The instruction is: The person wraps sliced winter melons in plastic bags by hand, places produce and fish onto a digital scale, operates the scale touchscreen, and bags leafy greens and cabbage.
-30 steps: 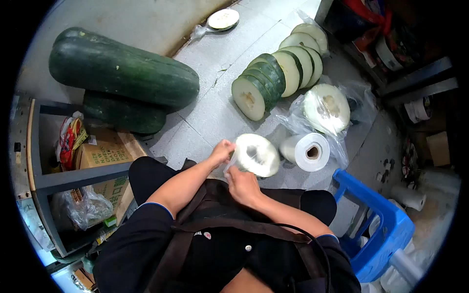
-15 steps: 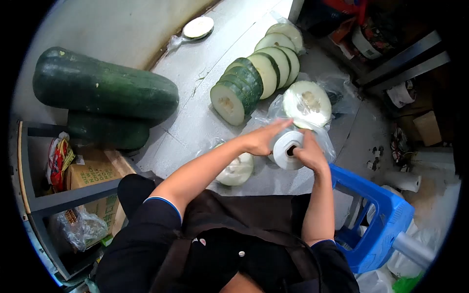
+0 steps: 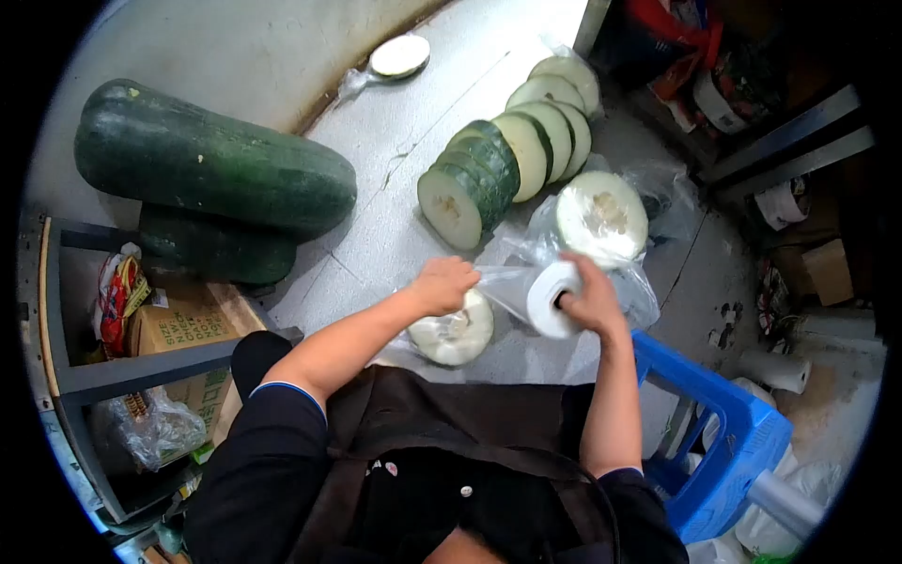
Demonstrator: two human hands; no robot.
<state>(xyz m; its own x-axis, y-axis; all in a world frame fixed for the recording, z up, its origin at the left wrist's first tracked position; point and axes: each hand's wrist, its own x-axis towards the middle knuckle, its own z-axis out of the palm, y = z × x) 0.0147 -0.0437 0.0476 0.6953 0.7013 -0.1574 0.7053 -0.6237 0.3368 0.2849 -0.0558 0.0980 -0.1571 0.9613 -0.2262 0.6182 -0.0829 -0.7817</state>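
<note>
My left hand is closed on the loose end of clear plastic, which stretches to the roll of plastic bags. My right hand grips that roll at its right end, the thumb at the dark core hole. Below my left hand a round melon slice lies on the floor with clear plastic around it. Just beyond the roll sits another wrapped slice. A row of thick green-rimmed slices leans together farther up the floor.
Two large whole dark green melons lie at the left, above a metal shelf with a cardboard box. One small piece rests by the wall. A blue plastic stool stands at the lower right.
My hands have left the wrapped slice and moved right to the roll. Since then my left hand has drawn back left, pulling plastic out from the roll.
</note>
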